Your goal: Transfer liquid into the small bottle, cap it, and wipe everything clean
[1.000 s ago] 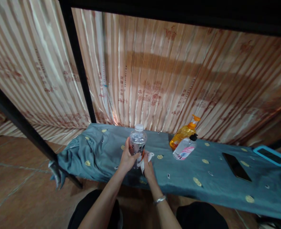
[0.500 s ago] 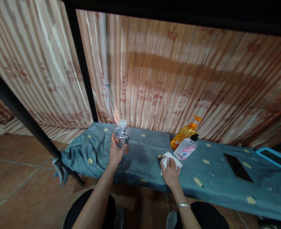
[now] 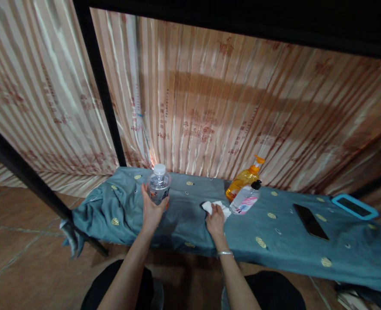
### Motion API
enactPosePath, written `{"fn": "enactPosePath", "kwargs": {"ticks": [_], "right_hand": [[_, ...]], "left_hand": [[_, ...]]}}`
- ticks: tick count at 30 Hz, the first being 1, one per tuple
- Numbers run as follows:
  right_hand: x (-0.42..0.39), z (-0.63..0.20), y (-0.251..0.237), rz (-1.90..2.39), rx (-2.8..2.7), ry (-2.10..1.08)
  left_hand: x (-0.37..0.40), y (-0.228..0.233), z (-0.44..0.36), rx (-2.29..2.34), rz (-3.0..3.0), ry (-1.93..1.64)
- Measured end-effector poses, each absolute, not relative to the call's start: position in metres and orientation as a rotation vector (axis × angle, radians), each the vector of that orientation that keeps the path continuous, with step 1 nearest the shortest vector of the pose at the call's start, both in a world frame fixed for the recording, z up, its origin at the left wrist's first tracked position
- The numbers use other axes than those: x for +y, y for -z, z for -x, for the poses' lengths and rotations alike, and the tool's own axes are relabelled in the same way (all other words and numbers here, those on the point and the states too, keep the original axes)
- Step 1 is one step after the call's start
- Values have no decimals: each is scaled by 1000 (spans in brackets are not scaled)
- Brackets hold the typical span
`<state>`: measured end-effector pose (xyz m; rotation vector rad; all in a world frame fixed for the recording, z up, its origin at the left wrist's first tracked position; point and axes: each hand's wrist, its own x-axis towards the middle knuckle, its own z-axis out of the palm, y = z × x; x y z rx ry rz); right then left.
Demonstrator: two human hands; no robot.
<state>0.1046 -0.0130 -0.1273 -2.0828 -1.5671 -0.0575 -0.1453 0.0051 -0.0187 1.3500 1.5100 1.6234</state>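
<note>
Clear bottle (image 3: 158,186) stands near the bench's (image 3: 290,241) left end, your left hand (image 3: 151,209) wrapped round its body. Looks light, thin-walled, slick: grip mid-body, don't squeeze. Right hand (image 3: 215,219) presses flat on the white cloth (image 3: 213,206), mid-bench, fingers closed over it; soft, bunches easily. Pump bottles (image 3: 244,189) just beside.

an orange pump bottle (image 3: 243,181) stands near the bench's (image 3: 290,254) back edge, a clear pump bottle (image 3: 243,200) leaning against it. a black phone (image 3: 310,221) lies further right (flat), a blue-framed tablet (image 3: 354,207) near the right end.
</note>
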Motion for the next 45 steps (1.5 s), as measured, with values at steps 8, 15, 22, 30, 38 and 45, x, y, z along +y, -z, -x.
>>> {"fn": "enactPosePath", "kwargs": {"ticks": [8, 15, 22, 30, 38, 45], "right_hand": [[10, -26, 122, 1707, -1921, -194], [-75, -35, 108, 1299, -2101, -527], [-113, -79, 100, 1222, -1722, -818], [-119, -170, 95, 1452, -1022, -772], [-55, -161, 81, 1621, -1358, -566], [-13, -106, 102, 1556, -2082, -439]], "left_hand": [[-12, 5, 153, 1643, -1585, -1770], [-35, 13, 135, 1538, -1996, -1780], [-57, 80, 94, 1365, -2139, -921], [-69, 59, 57, 1239, -2351, -471], [-56, 68, 30, 1191, -2419, -412], [-94, 78, 50, 1000, -2395, -326]]}}
